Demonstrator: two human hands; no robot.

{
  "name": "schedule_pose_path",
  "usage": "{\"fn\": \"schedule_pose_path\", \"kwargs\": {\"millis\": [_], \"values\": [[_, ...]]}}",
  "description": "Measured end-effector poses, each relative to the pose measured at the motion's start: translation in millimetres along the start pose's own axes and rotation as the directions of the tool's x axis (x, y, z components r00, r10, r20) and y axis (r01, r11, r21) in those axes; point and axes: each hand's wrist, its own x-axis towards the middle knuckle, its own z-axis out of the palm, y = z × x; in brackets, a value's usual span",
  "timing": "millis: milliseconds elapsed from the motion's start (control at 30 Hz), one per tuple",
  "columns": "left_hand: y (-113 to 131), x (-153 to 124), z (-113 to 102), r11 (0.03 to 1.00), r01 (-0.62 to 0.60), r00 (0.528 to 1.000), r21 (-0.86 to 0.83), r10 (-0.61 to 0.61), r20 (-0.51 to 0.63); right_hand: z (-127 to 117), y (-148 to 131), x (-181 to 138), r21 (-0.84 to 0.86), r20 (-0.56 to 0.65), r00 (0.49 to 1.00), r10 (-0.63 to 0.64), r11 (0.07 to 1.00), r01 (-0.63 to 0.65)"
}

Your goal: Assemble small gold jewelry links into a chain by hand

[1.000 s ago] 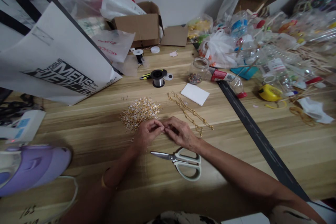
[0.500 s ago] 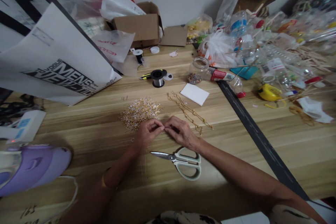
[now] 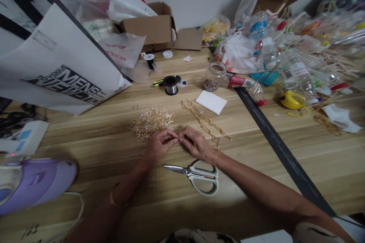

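My left hand (image 3: 162, 144) and my right hand (image 3: 196, 142) meet fingertip to fingertip over the wooden table. Both are closed in a pinch; whatever lies between the fingertips is too small to make out. Just behind my left hand spreads a pile of small gold and silver-white pieces (image 3: 152, 121). Gold bead chains (image 3: 203, 119) lie beyond my right hand, apart from it. Scissors with pale handles (image 3: 194, 174) rest nearer to me, below my hands, their blades pointing left. A small ring (image 3: 143, 152) sits left of my left wrist.
Farther back are a wire spool (image 3: 171, 85), a white card (image 3: 211, 102) and a jar of beads (image 3: 213, 78). A large paper bag (image 3: 62, 60) and a purple appliance (image 3: 40, 182) stand at left. Plastic bottles and bags (image 3: 285, 53) crowd the right, beyond a black strip (image 3: 268, 133).
Almost nothing differs. Both hands keep their fingertip pinch in the same place, and the view has shifted very slightly.
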Motion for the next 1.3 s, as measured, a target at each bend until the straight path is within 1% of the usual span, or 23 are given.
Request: {"fn": "schedule_pose_path", "kwargs": {"millis": [133, 233, 333, 433, 567, 667, 767, 867, 1000, 1200, 1300], "values": [[-1.6, -0.2, 1.8, 1.000, -0.014, 1.000, -0.006, 0.014, -0.003, -0.8, -0.6, 0.4, 0.001, 0.003, 1.000, 0.010, 1.000, -0.010], [0.3, -0.9, 3.8, 0.999, -0.035, 0.999, 0.024, 0.036, -0.040, -0.8, -0.7, 0.5, 0.012, 0.011, 1.000, 0.010, 1.000, -0.010], [1.2, -1.8, 5.0, 0.994, -0.066, 0.995, 0.084, 0.072, -0.070, -0.6, -0.9, 0.8, 0.020, 0.014, 1.000, 0.016, 1.000, -0.016], [-0.4, -3.0, 5.0, 0.974, -0.129, 0.986, 0.186, 0.145, -0.076, -0.4, -0.8, 1.4, 0.026, 0.005, 1.000, 0.011, 1.000, -0.011], [-3.2, -4.8, 4.5, 0.910, -0.219, 0.962, 0.352, 0.262, -0.078, -0.1, -1.0, 2.1, 0.025, 0.009, 1.000, 0.009, 1.000, -0.009], [-3.7, -5.9, 4.1, 0.830, -0.293, 0.931, 0.475, 0.360, -0.054, -0.1, -1.1, 2.2, 0.024, 0.007, 1.000, 0.010, 1.000, -0.010], [-4.9, -6.8, 3.0, 0.721, -0.377, 0.887, 0.582, 0.461, 0.005, -0.5, -1.1, 2.1, 0.023, 0.014, 0.999, 0.034, 0.999, -0.035], [-8.6, -7.9, 1.1, 0.640, -0.456, 0.845, 0.619, 0.530, 0.075, -1.1, -1.1, 2.4, 0.023, 0.024, 0.996, 0.082, 0.996, -0.082], [-14.5, -9.5, -1.1, 0.591, -0.515, 0.813, 0.620, 0.566, 0.136, -1.1, -0.4, 2.7, 0.053, 0.042, 0.990, 0.136, 0.989, -0.138], [-14.1, -11.2, -1.7, 0.567, -0.505, 0.821, 0.650, 0.549, 0.159, -0.1, 2.2, 2.4, 0.087, 0.047, 0.983, 0.176, 0.980, -0.179], [-11.3, -11.1, -1.0, 0.526, -0.516, 0.801, 0.676, 0.576, 0.164, 0.0, 2.0, 2.7, 0.086, 0.046, 0.981, 0.190, 0.977, -0.193]]}}
